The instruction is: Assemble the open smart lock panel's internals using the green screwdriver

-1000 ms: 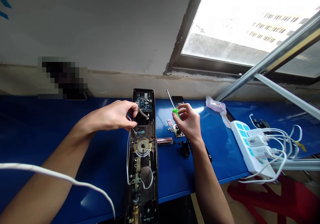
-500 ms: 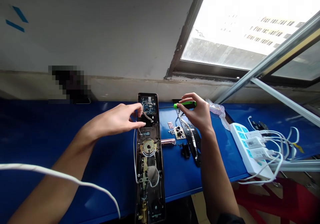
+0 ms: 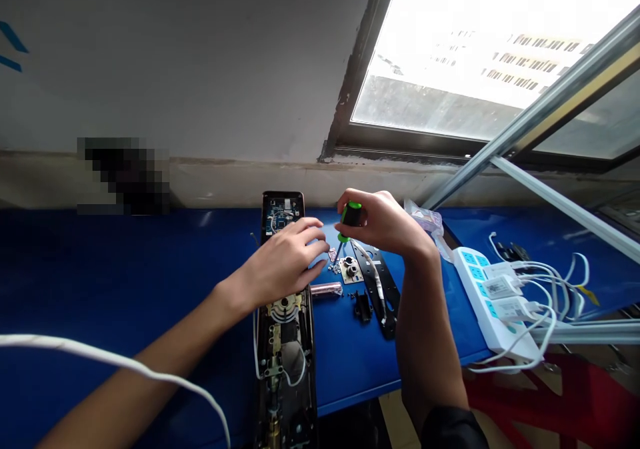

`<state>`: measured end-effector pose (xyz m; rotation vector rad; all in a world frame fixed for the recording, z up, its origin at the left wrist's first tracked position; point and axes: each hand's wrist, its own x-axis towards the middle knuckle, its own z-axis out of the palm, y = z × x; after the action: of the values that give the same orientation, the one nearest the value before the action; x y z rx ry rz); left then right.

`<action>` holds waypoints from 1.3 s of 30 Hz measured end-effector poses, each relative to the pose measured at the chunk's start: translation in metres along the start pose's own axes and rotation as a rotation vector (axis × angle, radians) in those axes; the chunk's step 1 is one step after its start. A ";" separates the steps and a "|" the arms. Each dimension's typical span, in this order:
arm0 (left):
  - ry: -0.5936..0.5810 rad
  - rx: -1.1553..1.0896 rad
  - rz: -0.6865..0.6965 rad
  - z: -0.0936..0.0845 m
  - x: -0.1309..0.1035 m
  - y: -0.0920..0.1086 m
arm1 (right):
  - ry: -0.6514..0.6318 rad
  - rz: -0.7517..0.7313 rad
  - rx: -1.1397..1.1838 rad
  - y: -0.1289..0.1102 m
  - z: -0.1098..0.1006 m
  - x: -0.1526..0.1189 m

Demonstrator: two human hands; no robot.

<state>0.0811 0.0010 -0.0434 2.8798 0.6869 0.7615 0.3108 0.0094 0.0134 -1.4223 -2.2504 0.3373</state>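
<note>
My right hand (image 3: 377, 219) grips a green and black screwdriver (image 3: 352, 217), its shaft pointing down at a small pile of screws (image 3: 334, 269) on the blue table. Over the long black device housing (image 3: 309, 342) hovers my left hand (image 3: 293, 259), fingers apart and holding nothing, reaching toward the pile. Inside the housing are a blue circuit board (image 3: 280, 214), a round metal part (image 3: 285, 305) and a brass-coloured mechanism (image 3: 273, 369). Right of the screws lie a square metal-plated part (image 3: 351, 270) and a black plate (image 3: 383, 289) with a white-wrapped cable (image 3: 374, 269).
A pinkish cylinder (image 3: 327, 289) and a black bracket (image 3: 363, 307) lie right of the housing. A white power strip (image 3: 493, 309) with plugged-in chargers stands at the right, near a clear plastic bag (image 3: 424, 218). A white cable (image 3: 115, 363) crosses the lower left foreground.
My left hand has moved right, away from the housing's wires, and opened toward the screws. My right hand has turned the screwdriver from level to tip-down and shifted left.
</note>
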 end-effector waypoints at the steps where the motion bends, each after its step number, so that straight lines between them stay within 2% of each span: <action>1: -0.010 0.012 0.017 0.006 0.000 -0.001 | -0.004 -0.004 0.001 0.001 0.000 0.000; 6: -0.046 0.043 0.042 0.019 -0.002 -0.003 | 0.007 -0.015 0.007 0.003 -0.002 0.001; 15: -0.090 -0.016 0.011 0.019 -0.001 -0.003 | 0.040 -0.011 0.025 0.001 -0.010 -0.003; 29: -0.069 -0.089 -0.016 0.015 -0.001 -0.005 | 0.106 -0.012 0.039 0.001 -0.017 -0.006; 32: -0.050 -0.123 -0.020 0.014 -0.002 -0.008 | 0.177 -0.006 0.055 -0.002 -0.020 -0.009; 39: -0.035 -0.193 -0.066 0.013 -0.004 -0.008 | 0.470 0.001 0.267 -0.012 -0.022 -0.010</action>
<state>0.0812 0.0074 -0.0580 2.6763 0.6620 0.7248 0.3157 -0.0053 0.0356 -1.2123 -1.7546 0.2589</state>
